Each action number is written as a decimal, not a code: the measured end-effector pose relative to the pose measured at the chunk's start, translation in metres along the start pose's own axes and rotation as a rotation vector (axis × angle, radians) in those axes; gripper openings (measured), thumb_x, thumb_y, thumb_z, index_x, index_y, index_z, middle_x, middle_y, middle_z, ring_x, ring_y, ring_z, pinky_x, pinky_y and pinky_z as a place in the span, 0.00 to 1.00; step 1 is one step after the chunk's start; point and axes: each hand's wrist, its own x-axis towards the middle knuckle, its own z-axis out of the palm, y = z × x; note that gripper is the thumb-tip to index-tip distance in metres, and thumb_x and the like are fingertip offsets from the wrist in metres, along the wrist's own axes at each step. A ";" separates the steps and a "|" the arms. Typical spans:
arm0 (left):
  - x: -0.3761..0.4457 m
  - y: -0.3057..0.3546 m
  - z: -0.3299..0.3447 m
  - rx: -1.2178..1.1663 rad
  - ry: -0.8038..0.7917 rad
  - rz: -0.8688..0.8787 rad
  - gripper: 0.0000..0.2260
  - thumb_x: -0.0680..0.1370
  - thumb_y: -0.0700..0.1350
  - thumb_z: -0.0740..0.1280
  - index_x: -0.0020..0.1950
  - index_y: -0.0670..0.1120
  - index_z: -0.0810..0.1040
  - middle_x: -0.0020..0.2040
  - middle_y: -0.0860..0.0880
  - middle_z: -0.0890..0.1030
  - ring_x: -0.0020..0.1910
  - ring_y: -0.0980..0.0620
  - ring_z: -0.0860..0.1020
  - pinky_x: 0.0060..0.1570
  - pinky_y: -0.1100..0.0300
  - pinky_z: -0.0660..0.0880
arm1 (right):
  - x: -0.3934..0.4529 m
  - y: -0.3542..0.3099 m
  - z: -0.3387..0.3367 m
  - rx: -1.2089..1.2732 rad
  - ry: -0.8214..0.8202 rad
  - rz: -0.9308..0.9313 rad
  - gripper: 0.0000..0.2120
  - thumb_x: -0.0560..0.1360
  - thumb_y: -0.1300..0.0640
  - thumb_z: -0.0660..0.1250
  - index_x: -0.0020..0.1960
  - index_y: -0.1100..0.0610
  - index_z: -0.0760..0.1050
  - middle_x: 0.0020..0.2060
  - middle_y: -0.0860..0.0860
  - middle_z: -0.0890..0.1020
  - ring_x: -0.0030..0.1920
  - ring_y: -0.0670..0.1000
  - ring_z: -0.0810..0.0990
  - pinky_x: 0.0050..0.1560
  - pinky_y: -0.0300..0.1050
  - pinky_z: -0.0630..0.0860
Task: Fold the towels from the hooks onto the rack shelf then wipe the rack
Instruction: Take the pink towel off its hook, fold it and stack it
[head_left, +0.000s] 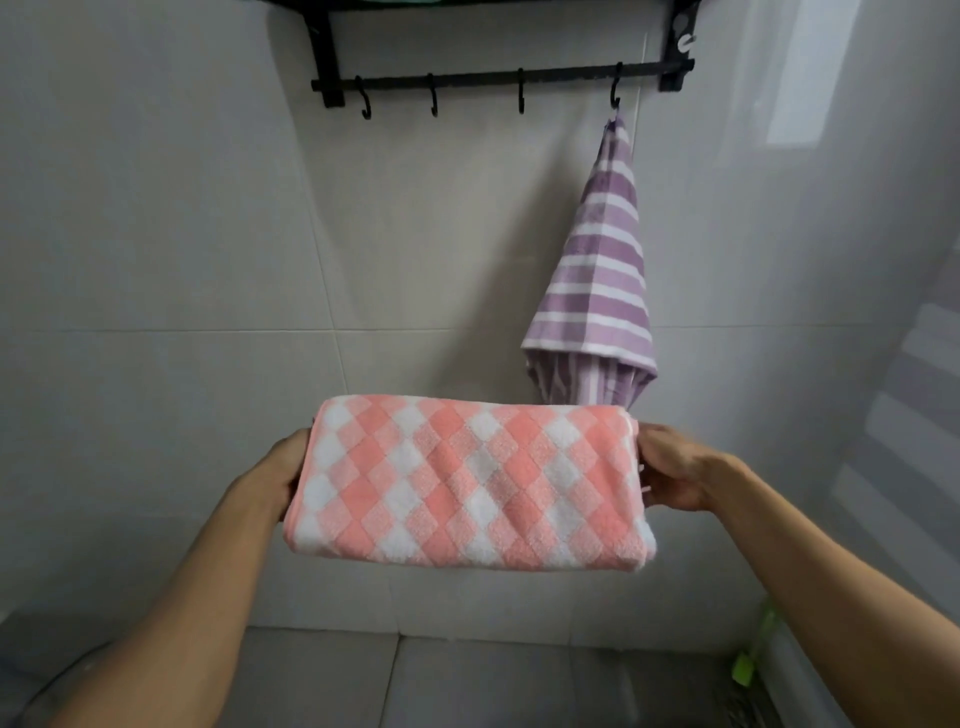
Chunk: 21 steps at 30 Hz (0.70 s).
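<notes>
A pink-and-white checked towel (467, 483), folded into a thick rectangle, is held level in front of me below the rack. My left hand (285, 470) grips its left end and my right hand (675, 467) grips its right end. A purple-and-white striped towel (602, 270) hangs from the rightmost hook (616, 93) of the black wall rack (498, 79). The other three hooks are bare. The rack's shelf (322, 5) is cut off by the top edge of the view, with a sliver of something green on it.
Grey tiled walls stand ahead and to the right. A grey tiled floor lies below. A green-handled object (748, 660) leans in the lower right corner. A round pale rim (47, 680) shows at the lower left.
</notes>
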 end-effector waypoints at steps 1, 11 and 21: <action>-0.001 -0.004 0.001 -0.022 0.003 -0.013 0.16 0.83 0.47 0.58 0.37 0.45 0.74 0.28 0.46 0.78 0.25 0.48 0.76 0.33 0.57 0.73 | 0.001 0.007 0.003 0.013 0.000 0.010 0.17 0.83 0.65 0.49 0.58 0.62 0.77 0.30 0.54 0.77 0.26 0.51 0.76 0.28 0.45 0.76; 0.008 -0.054 0.022 0.110 -0.034 -0.097 0.23 0.72 0.47 0.77 0.58 0.31 0.79 0.45 0.37 0.86 0.38 0.40 0.86 0.34 0.49 0.82 | 0.002 0.050 0.010 0.058 0.098 0.174 0.15 0.82 0.65 0.52 0.52 0.65 0.78 0.32 0.55 0.78 0.27 0.51 0.75 0.35 0.47 0.77; 0.000 0.012 0.070 0.098 0.057 0.149 0.15 0.80 0.47 0.70 0.47 0.34 0.79 0.32 0.43 0.84 0.27 0.47 0.83 0.24 0.57 0.79 | -0.008 0.073 -0.012 0.259 -0.118 0.094 0.43 0.59 0.46 0.85 0.68 0.60 0.75 0.59 0.60 0.84 0.62 0.66 0.80 0.67 0.70 0.71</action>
